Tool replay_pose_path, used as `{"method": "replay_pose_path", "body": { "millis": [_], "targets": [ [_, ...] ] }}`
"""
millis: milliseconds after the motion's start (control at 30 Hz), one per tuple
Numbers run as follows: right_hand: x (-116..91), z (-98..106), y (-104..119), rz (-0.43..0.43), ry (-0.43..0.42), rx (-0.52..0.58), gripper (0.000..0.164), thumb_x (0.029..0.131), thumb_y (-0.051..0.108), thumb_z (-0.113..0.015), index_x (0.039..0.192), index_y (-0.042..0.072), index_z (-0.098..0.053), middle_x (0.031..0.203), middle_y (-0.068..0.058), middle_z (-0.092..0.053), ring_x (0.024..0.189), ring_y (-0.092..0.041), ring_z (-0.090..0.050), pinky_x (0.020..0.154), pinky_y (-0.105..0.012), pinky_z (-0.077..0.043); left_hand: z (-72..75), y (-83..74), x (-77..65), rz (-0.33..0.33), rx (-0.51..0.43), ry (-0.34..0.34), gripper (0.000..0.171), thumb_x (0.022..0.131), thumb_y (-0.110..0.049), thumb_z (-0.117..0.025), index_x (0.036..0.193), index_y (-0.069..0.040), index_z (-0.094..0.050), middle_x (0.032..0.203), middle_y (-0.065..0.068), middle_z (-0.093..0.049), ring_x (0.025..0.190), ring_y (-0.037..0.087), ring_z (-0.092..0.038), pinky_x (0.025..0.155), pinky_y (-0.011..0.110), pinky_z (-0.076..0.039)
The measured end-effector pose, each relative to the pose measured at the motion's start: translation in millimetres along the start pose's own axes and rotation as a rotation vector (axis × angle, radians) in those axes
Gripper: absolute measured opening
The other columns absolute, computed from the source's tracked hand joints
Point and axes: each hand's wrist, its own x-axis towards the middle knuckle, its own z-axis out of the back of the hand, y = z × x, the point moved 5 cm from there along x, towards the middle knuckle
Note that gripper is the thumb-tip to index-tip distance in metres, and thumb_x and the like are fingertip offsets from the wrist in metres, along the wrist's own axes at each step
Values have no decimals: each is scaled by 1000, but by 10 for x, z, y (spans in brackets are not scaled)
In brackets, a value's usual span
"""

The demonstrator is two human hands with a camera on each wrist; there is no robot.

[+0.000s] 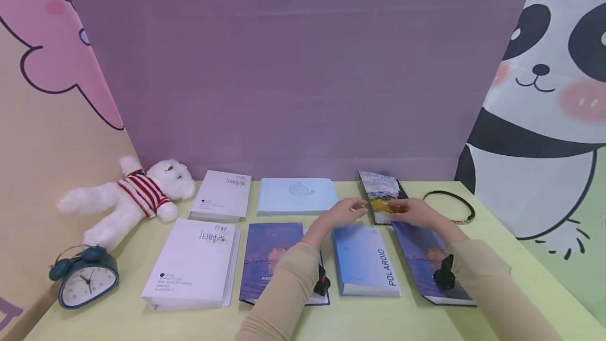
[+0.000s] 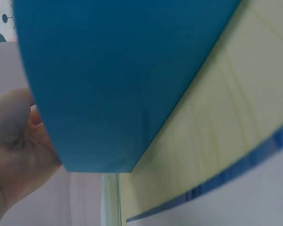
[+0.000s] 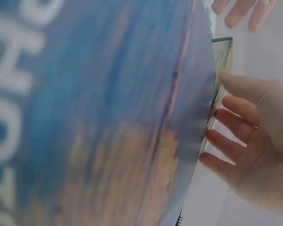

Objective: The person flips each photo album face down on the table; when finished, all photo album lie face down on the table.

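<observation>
At the back right lies a thin book [image 1: 381,191] with a painted landscape cover. My right hand [image 1: 413,211] is at its right side, with fingertips on the cover and edge. The right wrist view shows that hand [image 3: 259,127] with its fingers spread and tips along the book's edge. My left hand [image 1: 347,212] is by the book's left edge, fingers relaxed. In the left wrist view a blue album [image 2: 122,84] partly hides the left hand's fingers. Below the hands lie the blue POLAROID album [image 1: 366,264] and a purple-blue picture album [image 1: 421,257], which the right forearm partly covers.
Left of the hands lie a white whale album [image 1: 284,201], another purple-blue album [image 1: 265,251] and two white albums [image 1: 222,193]. A plush bear [image 1: 137,193] and an alarm clock [image 1: 90,280] are at the left. A black cord loop [image 1: 454,193] lies far right.
</observation>
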Motion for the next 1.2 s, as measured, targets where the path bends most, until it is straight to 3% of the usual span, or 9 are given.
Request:
{"method": "replay_pose_path", "body": {
  "millis": [267, 467, 567, 733, 900, 1067, 1200],
  "targets": [
    [8, -25, 81, 9, -4, -57, 49, 91, 25, -60, 130, -4, -52, 129, -29, -53, 112, -46, -53, 88, -53, -47, -83, 2, 42, 10, -20, -19, 48, 98, -28, -50, 142, -10, -41, 133, 7, -55, 122, 21, -52, 96, 30, -46],
    [17, -28, 104, 20, -1, -45, 43, 91, 21, -61, 129, 1, -56, 132, -25, -52, 111, -44, -54, 84, -51, -49, -86, -22, 28, 62, 1, -43, 56, 97, -27, -52, 145, -7, -33, 132, 10, -56, 120, 22, -54, 97, 30, -46],
    [30, -27, 123, 52, -31, -46, 43, 89, 20, -63, 126, -2, -57, 127, -26, -55, 111, -44, -54, 86, -53, -48, -92, -25, 26, 79, 13, -47, 58, 96, -26, -53, 146, -5, -32, 131, 11, -57, 117, 22, -56, 95, 30, -47],
    [49, -65, 150, 85, -80, -60, 46, 86, 23, -67, 121, -5, -58, 119, -28, -55, 104, -42, -55, 84, -54, -47, -105, -40, 20, 87, 45, -44, 50, 97, -24, -52, 141, -3, -41, 128, 11, -59, 116, 23, -57, 94, 30, -48],
    [51, -116, 171, 10, -111, -82, 46, 84, 26, -70, 116, -4, -59, 112, -24, -60, 96, -36, -58, 77, -49, -49, -125, -49, -15, 77, 78, -48, 41, 97, -23, -51, 134, -4, -51, 129, 9, -59, 117, 21, -56, 94, 29, -48],
    [68, -120, 201, -31, -131, -104, 45, 82, 23, -72, 113, -7, -60, 103, -22, -64, 87, -32, -61, 72, -45, -50, -143, -45, -18, 74, 74, -60, 41, 97, -23, -51, 134, -5, -51, 128, 8, -60, 117, 20, -57, 94, 27, -48],
    [94, -83, 202, -16, -134, -99, 41, 82, 20, -71, 112, -6, -61, 103, -22, -65, 88, -32, -63, 72, -44, -53, -138, -50, 5, 70, 52, -64, 42, 97, -23, -51, 135, -4, -50, 127, 8, -60, 117, 19, -56, 95, 26, -48]
  ]
}}
